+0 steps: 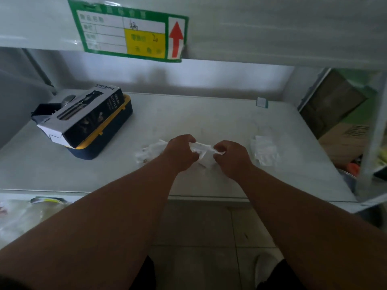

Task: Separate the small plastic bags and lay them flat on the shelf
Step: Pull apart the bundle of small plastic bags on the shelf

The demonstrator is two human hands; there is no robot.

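Thin, crinkly clear plastic is what I've got pinched right now: a small bag (pixel 202 147) stretched between both hands, its long axis running straight across from the left hand (pixel 181 152) to the right hand (pixel 232 156). Both hands have their fingers curled in tight on it, one at each end, and the bag sits a touch above the shelf (pixel 209 114) as far as I can tell. So the coming move is really just a pull apart along that left-to-right line, or a peel if there are two layers stuck together. Can't honestly say from here whether it's one bag or a couple clinging.

Just left of the left hand, partly hidden behind it, lies a rumpled bunch of bags (pixel 148 152), looking like the unsorted lot. Off to the right of the right hand, near but not touching, is a flatter pale stack of bags (pixel 264 149), which I'd guess is the laid-out pile. That makes the right hand the closer one for setting this bag down.

Stuff is floppy and probably staticky, so I'd expect it to curl back up.

Farther out on the left there's a dark cardboard box (pixel 88 116) resting on a navy and yellow case (pixel 104 139). Shelf surface is smooth, pale and a bit scuffed.
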